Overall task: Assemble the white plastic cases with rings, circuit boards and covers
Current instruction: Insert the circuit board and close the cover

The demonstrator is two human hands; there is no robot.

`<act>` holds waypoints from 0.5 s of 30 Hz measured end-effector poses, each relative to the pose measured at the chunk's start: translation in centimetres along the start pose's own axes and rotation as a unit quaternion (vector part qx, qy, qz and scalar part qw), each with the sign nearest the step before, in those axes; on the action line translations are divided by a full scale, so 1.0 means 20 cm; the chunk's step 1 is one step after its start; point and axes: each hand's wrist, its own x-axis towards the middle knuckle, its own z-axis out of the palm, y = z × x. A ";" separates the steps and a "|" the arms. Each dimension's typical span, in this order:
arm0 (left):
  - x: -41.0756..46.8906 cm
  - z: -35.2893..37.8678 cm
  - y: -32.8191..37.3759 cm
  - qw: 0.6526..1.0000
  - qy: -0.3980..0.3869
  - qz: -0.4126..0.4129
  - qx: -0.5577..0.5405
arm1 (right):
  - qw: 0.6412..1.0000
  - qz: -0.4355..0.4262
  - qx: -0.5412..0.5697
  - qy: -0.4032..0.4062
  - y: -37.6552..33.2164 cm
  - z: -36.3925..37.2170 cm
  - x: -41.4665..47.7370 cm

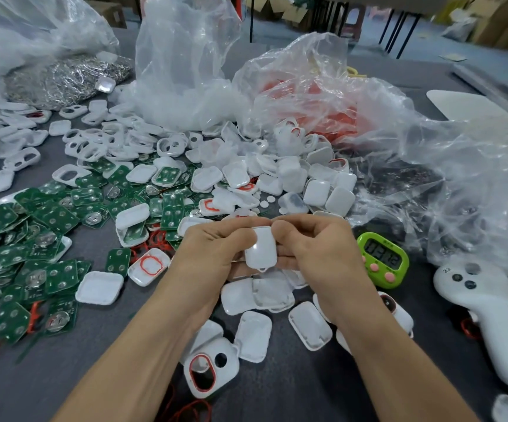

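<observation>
A white plastic case point(261, 250) is held above the table between both hands, its smooth cover side facing me. My left hand point(213, 254) grips its left edge and my right hand point(316, 254) pinches its top right corner with thumb and fingers. Green circuit boards point(48, 220) lie heaped at the left. White case halves point(277, 175) are piled in the middle. A case with a red ring point(147, 266) sits left of my hands; another open case with a red ring point(207, 370) lies between my forearms. Closed white cases point(255, 295) lie under my hands.
A green timer point(383, 258) stands just right of my right hand. A white handheld controller point(490, 318) lies at the far right. Crumpled clear plastic bags point(368, 117) fill the back and right. A bag of metal parts point(63, 80) sits at the back left.
</observation>
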 end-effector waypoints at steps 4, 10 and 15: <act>-0.01 0.00 0.00 1.000 -0.008 0.025 0.006 | 1.000 -0.018 0.005 -0.013 0.01 0.00 -0.01; -0.02 0.01 -0.01 0.999 0.007 0.040 0.021 | 0.997 -0.040 0.007 0.067 0.04 0.03 -0.03; -0.03 0.00 -0.02 0.997 -0.005 0.057 0.048 | 0.996 -0.050 -0.002 0.080 0.05 0.03 -0.03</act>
